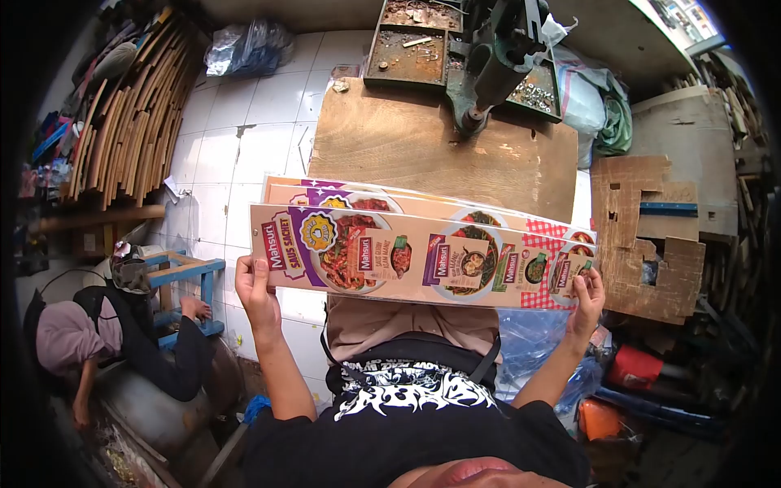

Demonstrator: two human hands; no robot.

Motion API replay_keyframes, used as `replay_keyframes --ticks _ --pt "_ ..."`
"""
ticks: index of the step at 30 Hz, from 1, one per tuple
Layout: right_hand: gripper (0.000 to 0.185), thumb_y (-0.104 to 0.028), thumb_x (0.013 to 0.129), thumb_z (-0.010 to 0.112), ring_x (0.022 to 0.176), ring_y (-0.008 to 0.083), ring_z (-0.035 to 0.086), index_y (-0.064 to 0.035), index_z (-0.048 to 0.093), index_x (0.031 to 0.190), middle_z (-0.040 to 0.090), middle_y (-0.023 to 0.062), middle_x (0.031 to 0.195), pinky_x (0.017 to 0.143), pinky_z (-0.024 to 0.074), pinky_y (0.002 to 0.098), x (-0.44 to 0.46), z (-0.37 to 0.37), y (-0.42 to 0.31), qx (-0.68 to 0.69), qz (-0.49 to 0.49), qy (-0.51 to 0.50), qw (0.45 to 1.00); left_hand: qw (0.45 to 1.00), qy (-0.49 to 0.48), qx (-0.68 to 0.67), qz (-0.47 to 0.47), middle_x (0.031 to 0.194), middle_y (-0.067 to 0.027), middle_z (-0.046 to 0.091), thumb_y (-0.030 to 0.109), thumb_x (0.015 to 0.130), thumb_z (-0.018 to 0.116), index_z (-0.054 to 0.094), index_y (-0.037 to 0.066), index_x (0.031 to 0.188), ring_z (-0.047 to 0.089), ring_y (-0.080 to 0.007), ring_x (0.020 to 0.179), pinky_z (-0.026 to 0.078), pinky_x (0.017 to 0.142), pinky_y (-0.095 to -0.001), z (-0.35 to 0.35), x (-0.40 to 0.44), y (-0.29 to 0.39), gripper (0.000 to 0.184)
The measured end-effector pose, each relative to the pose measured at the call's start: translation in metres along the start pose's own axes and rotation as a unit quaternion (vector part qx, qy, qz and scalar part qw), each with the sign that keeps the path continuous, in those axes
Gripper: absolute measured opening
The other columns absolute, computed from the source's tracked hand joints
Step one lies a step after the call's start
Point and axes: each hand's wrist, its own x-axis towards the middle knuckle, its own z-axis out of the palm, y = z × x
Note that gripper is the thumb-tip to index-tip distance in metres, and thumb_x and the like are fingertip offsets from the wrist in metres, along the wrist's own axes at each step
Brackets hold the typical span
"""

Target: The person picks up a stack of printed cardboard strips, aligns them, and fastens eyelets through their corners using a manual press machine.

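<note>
While the left hand (259,297) clasps one end of some printed boards (407,272), the right hand (587,301) clasps the other, the boards stretching between them. Beyond the hands lies a wooden tabletop (443,159) with a machine (500,77) at its far edge; to their left, a person (159,346) is near a blue stool (210,297).

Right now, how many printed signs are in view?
3 show: the front sign, nearest the camera; the middle sign, peeking above it; the back sign, behind that. More may be hidden.
</note>
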Motion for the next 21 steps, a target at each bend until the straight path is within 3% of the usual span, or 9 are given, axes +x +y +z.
replay_keyframes --ticks 3,5,9,11,12,14,15,17,21 --pt "0.039 -0.011 0.089 0.071 0.087 0.0069 0.058 0.001 0.059 0.124 0.065 0.0012 0.1 0.077 0.0442 0.0206 -0.023 -0.009 0.003 -0.005 0.017 0.028 0.999 1.0 0.011 0.011 0.0 0.092 -0.0027 0.061 0.019 0.098 0.064 0.05 0.005 0.098 0.058 -0.0082 0.082 0.049 0.079 -0.0239 -0.006 -0.018 0.004 0.019" --pt "0.036 -0.008 0.089 0.07 0.095 0.0121 0.061 0.0028 0.059 0.122 0.066 0.0059 0.107 0.087 0.0466 0.0253 -0.028 -0.02 0.012 0.005 0.02 0.014 1.0 1.0 0.01 0.016 -0.007 0.093 -0.0032 0.061 0.019 0.098 0.063 0.049 0.005 0.099 0.058 -0.0081 0.082 0.049 0.079 -0.0239 -0.007 -0.021 0.005 0.02" --pt "0.038 -0.009 0.09 0.068 0.102 0.0132 0.06 0.0038 0.059 0.125 0.065 0.0068 0.112 0.094 0.0446 0.0272 -0.031 -0.019 0.01 0.009 0.034 0.014 0.999 1.0 -0.005 0.011 -0.011 0.092 -0.0032 0.061 0.02 0.098 0.063 0.05 0.005 0.098 0.058 -0.0081 0.084 0.048 0.082 -0.0249 -0.011 -0.02 0.006 0.02" --pt "0.04 -0.009 0.09 0.068 0.104 0.0139 0.06 0.0043 0.058 0.126 0.065 0.0074 0.114 0.096 0.0437 0.0282 -0.029 -0.018 0.013 -0.007 0.014 0.023 1.0 0.999 -0.008 0.029 -0.009 0.107 -0.0094 0.064 0.02 0.097 0.063 0.053 0.003 0.102 0.06 -0.0125 0.1 0.046 0.094 -0.0286 -0.026 -0.017 -0.003 0.02" --pt "0.041 -0.009 0.09 0.067 0.107 0.0146 0.059 0.0048 0.057 0.128 0.065 0.0079 0.116 0.099 0.0428 0.0293 -0.027 -0.016 0.013 -0.023 -0.004 0.031 0.999 1.0 -0.009 0.028 -0.006 0.107 -0.0094 0.064 0.02 0.097 0.063 0.053 0.003 0.102 0.06 -0.0125 0.1 0.046 0.094 -0.0286 -0.022 -0.016 0.0 0.02" --pt "0.041 -0.01 0.091 0.067 0.103 0.0135 0.06 0.0043 0.057 0.128 0.065 0.0072 0.113 0.094 0.0448 0.0277 -0.026 -0.014 0.011 -0.039 -0.027 0.039 0.998 0.998 0.023 0.062 0.021 0.131 -0.0168 0.058 0.019 0.097 0.062 0.055 -0.001 0.108 0.055 -0.0186 0.119 0.04 0.106 -0.0339 -0.012 -0.016 0.009 0.023" --pt "0.041 -0.01 0.091 0.067 0.1 0.0124 0.061 0.0038 0.057 0.129 0.066 0.0065 0.111 0.089 0.0468 0.026 -0.026 -0.011 0.007 -0.057 -0.048 0.046 0.996 0.998 0.023 0.06 0.023 0.131 -0.0168 0.058 0.019 0.097 0.062 0.055 -0.001 0.108 0.055 -0.0186 0.119 0.04 0.106 -0.0339 -0.012 -0.014 0.012 0.023" --pt "0.039 -0.009 0.092 0.066 0.1 0.0133 0.062 0.0048 0.058 0.127 0.066 0.0078 0.112 0.09 0.0475 0.0266 -0.023 -0.01 -0.006 -0.08 -0.031 0.047 0.995 0.992 -0.004 0.113 0.053 0.147 -0.0198 0.044 0.018 0.097 0.06 0.054 -0.004 0.112 0.05 -0.0229 0.129 0.035 0.111 -0.0375 -0.015 -0.006 0.019 0.027" --pt "0.034 -0.006 0.094 0.062 0.1 0.0152 0.063 0.0067 0.059 0.126 0.065 0.0114 0.114 0.091 0.0499 0.0276 0.012 -0.008 -0.017 -0.131 -0.039 0.065 0.988 0.983 -0.036 0.151 0.099 0.146 -0.0197 0.046 0.019 0.098 0.059 0.056 -0.006 0.107 0.051 -0.0226 0.126 0.035 0.11 -0.0384 0.02 0.023 0.05 0.027"
